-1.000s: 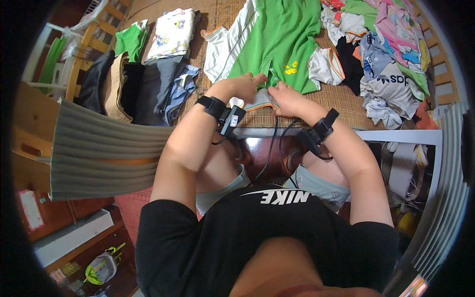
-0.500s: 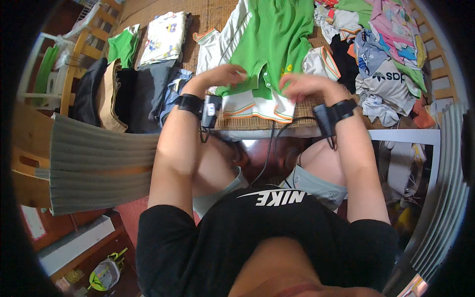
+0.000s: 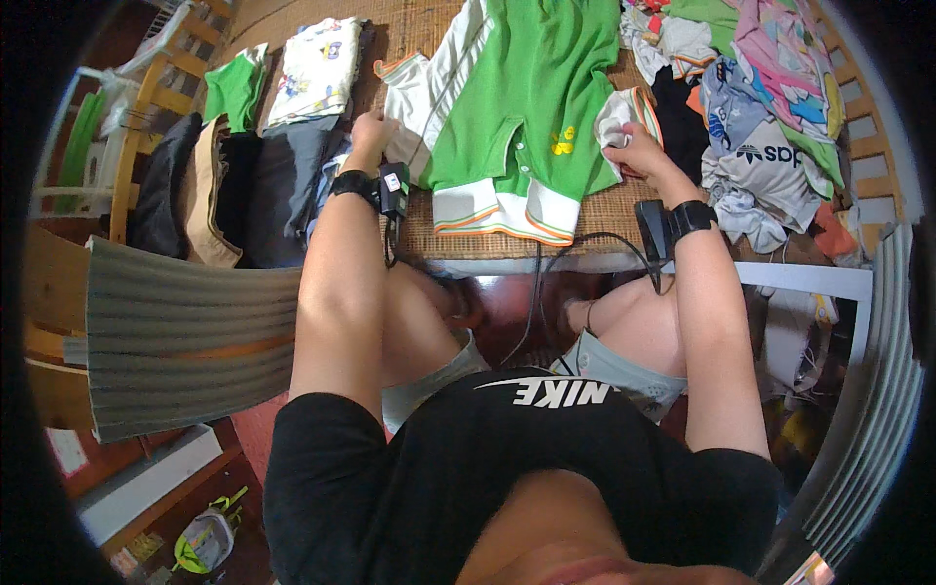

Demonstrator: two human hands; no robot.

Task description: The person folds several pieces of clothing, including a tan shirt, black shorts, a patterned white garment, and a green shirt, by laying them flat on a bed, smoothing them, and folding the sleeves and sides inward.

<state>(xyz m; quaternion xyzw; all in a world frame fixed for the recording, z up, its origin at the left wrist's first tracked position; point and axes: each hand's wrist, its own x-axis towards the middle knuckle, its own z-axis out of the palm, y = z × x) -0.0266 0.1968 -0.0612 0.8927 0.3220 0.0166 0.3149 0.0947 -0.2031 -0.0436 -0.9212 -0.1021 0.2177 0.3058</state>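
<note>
A green polo shirt (image 3: 526, 88) with white sleeves and an orange-striped white collar lies spread on the woven mat, its collar and buttoned placket toward me. At the shirt's left side, my left hand (image 3: 372, 135) is closed on the edge of the white sleeve. My right hand (image 3: 639, 151) pinches the white sleeve on the other side, thumb and fingers together on the cloth. Both wrists carry black straps with small dark boxes.
Left of the shirt lie a folded white printed shirt (image 3: 317, 73), a folded green garment (image 3: 234, 86) and several dark folded trousers (image 3: 292, 180). A loose heap of clothes (image 3: 760, 127) fills the right side. Wooden rails (image 3: 156, 107) border the mat; black cables hang at its front edge.
My hands have moved apart, from above the collar area out to the two sleeves, and closed on them. The collar now lies slightly farther left.
</note>
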